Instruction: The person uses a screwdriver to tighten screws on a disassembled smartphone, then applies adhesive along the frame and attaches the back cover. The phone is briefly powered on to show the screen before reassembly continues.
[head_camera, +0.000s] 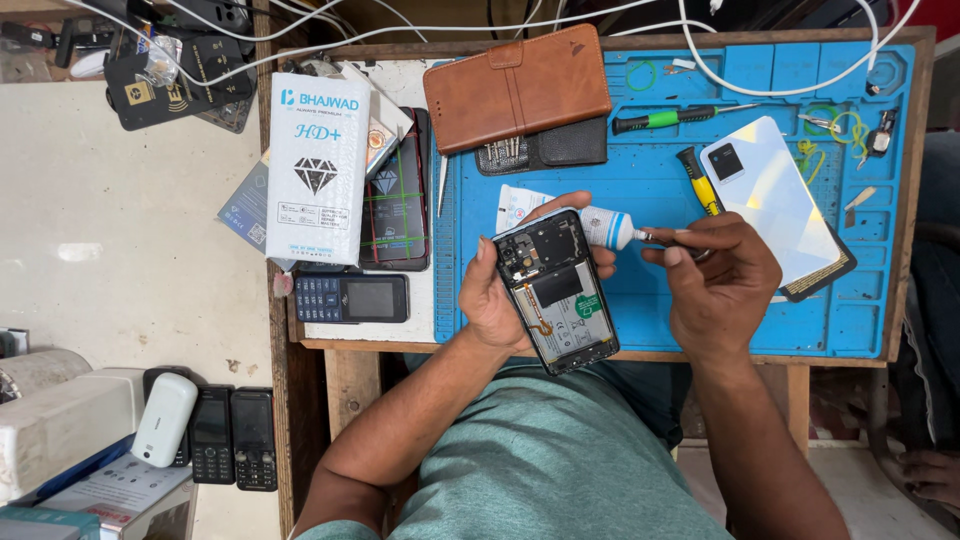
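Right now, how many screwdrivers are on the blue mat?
2. A green-handled screwdriver lies near the mat's top; a yellow-handled screwdriver lies beside the white phone back. More may be hidden under the hands.

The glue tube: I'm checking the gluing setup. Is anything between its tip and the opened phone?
Nothing visible. The left hand holds both the opened phone and the glue tube, lying across the phone's top edge. The right hand's fingers pinch at the tube's nozzle, pointing away from the phone.
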